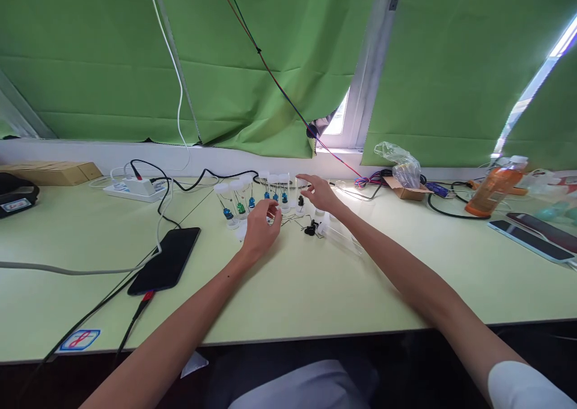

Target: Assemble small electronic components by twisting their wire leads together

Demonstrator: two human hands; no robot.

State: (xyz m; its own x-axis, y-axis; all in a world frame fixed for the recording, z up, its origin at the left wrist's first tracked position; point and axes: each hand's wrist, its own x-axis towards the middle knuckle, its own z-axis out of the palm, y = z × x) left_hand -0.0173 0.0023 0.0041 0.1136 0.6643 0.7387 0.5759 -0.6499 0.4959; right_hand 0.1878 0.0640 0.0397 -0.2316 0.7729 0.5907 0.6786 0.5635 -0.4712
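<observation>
forearms stretched over the table

left hand curls, right hand spreads its fingers; whether either grips, i cannot tell. a clear tube, long axis vertical, stands just left of the right hand, the nearer one.

I face green curtains across the top of the frame, a bright window showing just right of upper centre. My pale yellow-green table spans the middle.
</observation>
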